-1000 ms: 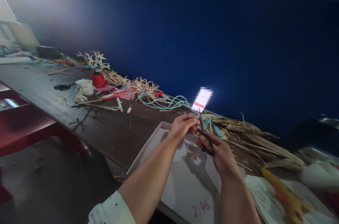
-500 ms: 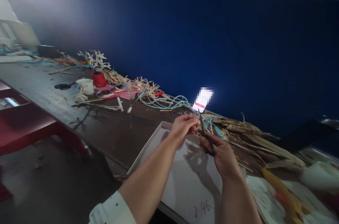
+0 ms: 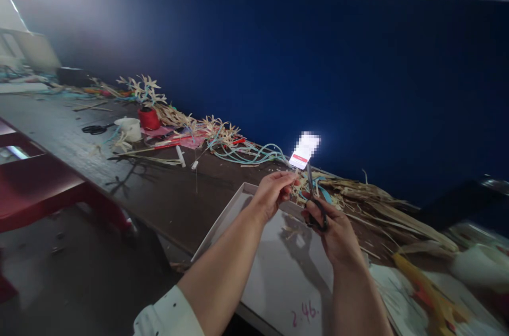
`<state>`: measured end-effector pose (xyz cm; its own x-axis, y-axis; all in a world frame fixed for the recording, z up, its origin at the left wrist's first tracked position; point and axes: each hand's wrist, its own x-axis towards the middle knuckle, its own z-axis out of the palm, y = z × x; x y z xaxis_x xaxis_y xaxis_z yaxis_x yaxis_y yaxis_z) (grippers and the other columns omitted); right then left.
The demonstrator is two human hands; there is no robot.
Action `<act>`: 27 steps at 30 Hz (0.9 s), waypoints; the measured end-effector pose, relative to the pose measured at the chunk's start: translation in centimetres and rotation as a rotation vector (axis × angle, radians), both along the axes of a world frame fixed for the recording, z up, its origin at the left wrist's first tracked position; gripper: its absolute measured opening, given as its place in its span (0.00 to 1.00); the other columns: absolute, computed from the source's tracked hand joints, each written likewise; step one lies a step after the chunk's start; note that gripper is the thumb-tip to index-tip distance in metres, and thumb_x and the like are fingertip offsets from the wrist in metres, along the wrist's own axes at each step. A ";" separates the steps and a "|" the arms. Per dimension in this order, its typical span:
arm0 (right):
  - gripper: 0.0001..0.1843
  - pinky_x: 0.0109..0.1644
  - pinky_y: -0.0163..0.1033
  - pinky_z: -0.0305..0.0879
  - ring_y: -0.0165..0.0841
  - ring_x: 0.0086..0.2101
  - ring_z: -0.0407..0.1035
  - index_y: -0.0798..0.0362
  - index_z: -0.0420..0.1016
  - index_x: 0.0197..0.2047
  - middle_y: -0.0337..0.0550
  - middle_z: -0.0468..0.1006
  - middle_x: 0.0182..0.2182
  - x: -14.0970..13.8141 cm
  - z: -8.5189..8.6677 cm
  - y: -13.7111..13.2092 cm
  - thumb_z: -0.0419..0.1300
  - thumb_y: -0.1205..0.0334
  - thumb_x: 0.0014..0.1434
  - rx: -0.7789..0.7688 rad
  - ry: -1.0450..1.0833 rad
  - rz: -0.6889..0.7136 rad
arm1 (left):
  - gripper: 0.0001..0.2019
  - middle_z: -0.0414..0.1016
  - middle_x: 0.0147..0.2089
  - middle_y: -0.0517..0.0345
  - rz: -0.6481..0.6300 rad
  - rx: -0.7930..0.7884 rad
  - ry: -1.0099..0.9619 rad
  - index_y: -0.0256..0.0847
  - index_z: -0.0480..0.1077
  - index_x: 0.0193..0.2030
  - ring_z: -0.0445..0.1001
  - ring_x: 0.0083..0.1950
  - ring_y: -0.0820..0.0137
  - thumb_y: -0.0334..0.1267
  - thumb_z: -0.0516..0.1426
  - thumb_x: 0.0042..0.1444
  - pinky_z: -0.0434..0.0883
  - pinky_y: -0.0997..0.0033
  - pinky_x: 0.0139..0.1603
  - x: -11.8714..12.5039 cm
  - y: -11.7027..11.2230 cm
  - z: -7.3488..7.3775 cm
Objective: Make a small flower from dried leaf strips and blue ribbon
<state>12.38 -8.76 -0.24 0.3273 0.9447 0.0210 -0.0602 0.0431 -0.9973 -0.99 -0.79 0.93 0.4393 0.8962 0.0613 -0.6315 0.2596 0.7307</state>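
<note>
My right hand (image 3: 334, 230) grips a pair of dark-handled scissors (image 3: 314, 195), blades pointing up and away. My left hand (image 3: 274, 190) is closed in a pinch on a small pale piece of straw (image 3: 295, 179) just left of the blades. Both hands hover over a shallow white cardboard tray (image 3: 238, 203) that has small straw scraps (image 3: 292, 230) lying in it and pink numbers written near its front.
A long dark wooden table (image 3: 159, 187) runs along a blue wall. It carries a straw pile (image 3: 377, 203), light-blue cords (image 3: 246, 155), straw flowers (image 3: 143, 87), a red pot (image 3: 148, 118), a white cup (image 3: 129, 128), black scissors (image 3: 95, 129) and a lit phone (image 3: 304, 149). A red bench (image 3: 35, 187) stands at the left.
My right hand shifted slightly right and the scissors swung more upright, away from the straw piece. My left hand stayed nearly in place.
</note>
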 end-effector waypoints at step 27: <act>0.27 0.32 0.34 0.62 0.31 0.28 0.67 0.50 0.77 0.47 0.40 0.75 0.26 -0.2 0.1 -0.2 0.69 0.50 0.43 -0.042 -0.034 0.022 | 0.15 0.77 0.32 0.50 0.096 0.024 0.097 0.32 0.73 0.34 0.74 0.30 0.74 0.39 0.66 0.41 0.71 0.77 0.29 1.4 0.6 -0.9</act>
<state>12.16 -8.92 -0.11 0.3065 0.9518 -0.0080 -0.0266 0.0002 -0.9996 0.37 -0.16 -0.01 0.3561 0.9334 0.0443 -0.5786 0.1830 0.7948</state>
